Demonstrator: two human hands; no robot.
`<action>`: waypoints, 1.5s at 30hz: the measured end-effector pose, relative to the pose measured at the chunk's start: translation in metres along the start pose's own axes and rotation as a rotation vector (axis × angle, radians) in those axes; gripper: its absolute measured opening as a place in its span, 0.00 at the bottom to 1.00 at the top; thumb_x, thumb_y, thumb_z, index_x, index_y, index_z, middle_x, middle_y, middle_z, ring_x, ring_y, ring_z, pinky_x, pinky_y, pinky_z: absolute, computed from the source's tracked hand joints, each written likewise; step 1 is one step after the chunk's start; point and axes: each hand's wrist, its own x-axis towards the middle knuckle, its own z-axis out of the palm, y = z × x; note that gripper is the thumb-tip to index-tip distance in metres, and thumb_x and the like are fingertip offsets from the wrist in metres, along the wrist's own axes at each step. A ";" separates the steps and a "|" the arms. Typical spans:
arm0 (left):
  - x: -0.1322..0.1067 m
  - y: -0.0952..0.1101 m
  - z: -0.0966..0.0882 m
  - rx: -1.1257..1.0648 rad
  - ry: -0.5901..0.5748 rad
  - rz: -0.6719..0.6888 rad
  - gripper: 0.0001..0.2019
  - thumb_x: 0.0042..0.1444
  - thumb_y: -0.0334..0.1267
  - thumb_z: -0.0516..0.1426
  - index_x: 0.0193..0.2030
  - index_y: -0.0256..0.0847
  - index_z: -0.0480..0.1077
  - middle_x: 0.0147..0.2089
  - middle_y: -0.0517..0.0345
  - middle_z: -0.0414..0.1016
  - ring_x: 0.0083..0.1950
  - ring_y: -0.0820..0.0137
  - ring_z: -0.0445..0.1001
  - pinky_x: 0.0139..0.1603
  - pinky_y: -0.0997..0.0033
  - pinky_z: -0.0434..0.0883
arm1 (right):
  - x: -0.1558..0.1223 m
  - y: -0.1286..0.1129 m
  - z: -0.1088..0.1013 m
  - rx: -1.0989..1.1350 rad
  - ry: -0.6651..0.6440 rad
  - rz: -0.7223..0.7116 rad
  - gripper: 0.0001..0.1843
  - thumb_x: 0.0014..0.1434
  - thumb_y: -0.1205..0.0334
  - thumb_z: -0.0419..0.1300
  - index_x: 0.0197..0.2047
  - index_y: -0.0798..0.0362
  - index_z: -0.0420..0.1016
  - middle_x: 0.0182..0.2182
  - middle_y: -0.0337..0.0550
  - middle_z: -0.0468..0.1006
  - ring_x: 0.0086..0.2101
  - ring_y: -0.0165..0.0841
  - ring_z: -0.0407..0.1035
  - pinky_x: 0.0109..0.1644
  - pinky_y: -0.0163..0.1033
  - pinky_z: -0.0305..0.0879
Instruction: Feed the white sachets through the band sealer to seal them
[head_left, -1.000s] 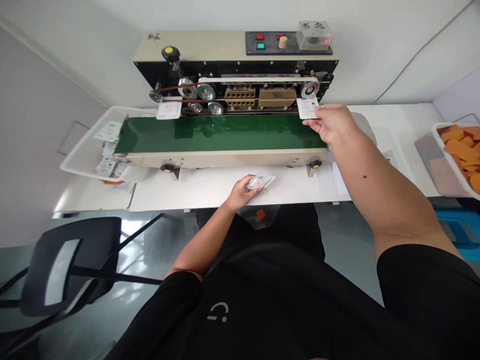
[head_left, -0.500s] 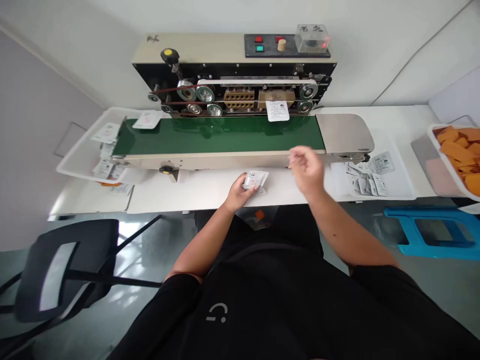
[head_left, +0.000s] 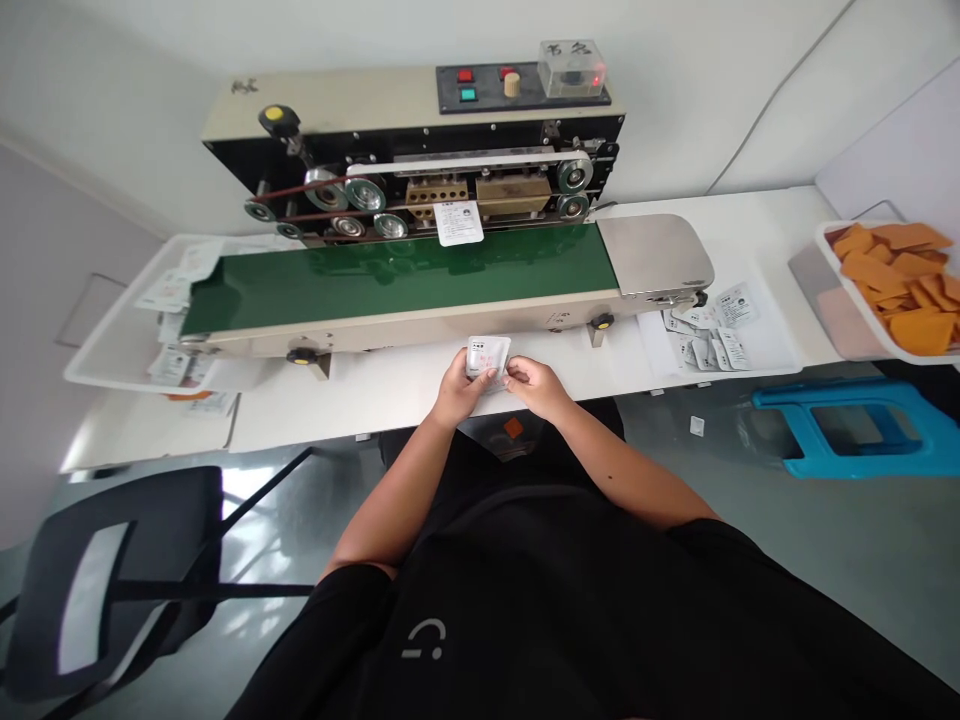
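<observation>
In front of the conveyor, low over the white table, my left hand (head_left: pixel 455 388) grips a white printed sachet (head_left: pixel 487 354), thumb across its face. It may be a small stack; I cannot tell. My right hand (head_left: pixel 538 387) has its curled fingers pinched at the sachet's lower right edge. Behind them stands a band sealing machine (head_left: pixel 352 100) with a green conveyor belt (head_left: pixel 322 290). Another printed sachet (head_left: pixel 460 225) hangs from the machine's sealing band, its lower part over the belt.
Left of the belt, a clear bin (head_left: pixel 105 375) contains several sachets. On the right stand a shallow tray (head_left: pixel 780 350) of sachets and a tub (head_left: pixel 814 290) of orange pieces. A blue stool (head_left: pixel 814 440), a black chair (head_left: pixel 165 540) and one dropped packet (head_left: pixel 697 427) are on the floor.
My right hand has come down and left from near the belt to the sachet in my left hand. The sachet in the machine has travelled left; the one at the belt's left end has left the belt.
</observation>
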 end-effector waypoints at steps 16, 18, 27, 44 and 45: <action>-0.001 0.003 0.005 -0.142 0.128 -0.013 0.31 0.59 0.59 0.69 0.60 0.41 0.71 0.55 0.46 0.84 0.54 0.59 0.84 0.54 0.62 0.81 | -0.004 0.004 -0.012 0.017 0.218 0.056 0.23 0.61 0.39 0.69 0.43 0.52 0.79 0.36 0.44 0.82 0.36 0.36 0.79 0.47 0.41 0.77; 0.000 0.001 0.005 -0.154 0.137 -0.020 0.31 0.58 0.59 0.69 0.59 0.41 0.71 0.55 0.46 0.83 0.54 0.59 0.84 0.53 0.62 0.81 | -0.006 0.003 -0.013 0.024 0.240 0.069 0.23 0.60 0.40 0.69 0.43 0.53 0.78 0.36 0.45 0.82 0.36 0.36 0.79 0.46 0.42 0.78; 0.000 -0.001 0.002 -0.134 0.165 -0.045 0.28 0.61 0.58 0.68 0.60 0.43 0.72 0.58 0.46 0.83 0.57 0.57 0.83 0.55 0.60 0.82 | -0.011 -0.012 -0.027 0.106 0.360 0.078 0.22 0.60 0.42 0.69 0.43 0.52 0.76 0.31 0.44 0.81 0.32 0.34 0.78 0.41 0.40 0.79; 0.001 0.000 0.000 -0.138 0.191 -0.069 0.28 0.61 0.56 0.68 0.61 0.43 0.73 0.59 0.45 0.82 0.58 0.56 0.84 0.56 0.57 0.82 | 0.038 -0.168 -0.172 0.349 0.714 -0.115 0.08 0.61 0.71 0.65 0.41 0.51 0.72 0.41 0.50 0.84 0.35 0.32 0.78 0.41 0.38 0.77; 0.001 0.000 0.000 -0.132 0.191 -0.074 0.28 0.61 0.56 0.68 0.61 0.42 0.73 0.59 0.45 0.82 0.58 0.56 0.84 0.56 0.58 0.82 | 0.045 -0.173 -0.181 0.341 0.733 -0.095 0.08 0.62 0.73 0.65 0.41 0.52 0.72 0.42 0.52 0.84 0.36 0.32 0.79 0.43 0.39 0.77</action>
